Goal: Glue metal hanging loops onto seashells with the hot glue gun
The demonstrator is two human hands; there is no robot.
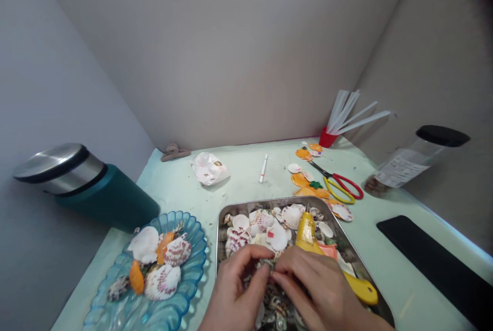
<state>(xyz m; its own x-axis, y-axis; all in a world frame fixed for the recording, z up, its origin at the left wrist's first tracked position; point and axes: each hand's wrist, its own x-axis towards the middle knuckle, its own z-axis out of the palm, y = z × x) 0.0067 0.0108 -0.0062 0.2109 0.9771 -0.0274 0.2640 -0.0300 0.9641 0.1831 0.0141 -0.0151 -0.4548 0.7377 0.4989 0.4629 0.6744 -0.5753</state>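
Note:
Both my hands meet over the near part of a metal tray (219,238) full of seashells. Between the fingertips of my left hand (241,285) and my right hand (314,282) is a small grey shell-like piece (265,263), mostly covered by the fingers. Pale and purple-striped scallop shells (239,237) lie in the tray just beyond my left hand. A yellow hot glue gun (307,233) rests across the shells, its nozzle pointing away, and my right hand covers part of it. Small spiral shells (279,305) show below the hands.
A blue scalloped dish (196,264) with shells stands left, by a green bottle (115,197). Behind the tray lie a crumpled white packet (210,169), a marker (264,169) and scissors (341,185). Rightward are glue sticks in a red cup (328,138), a jar (408,164) and a black object (435,264).

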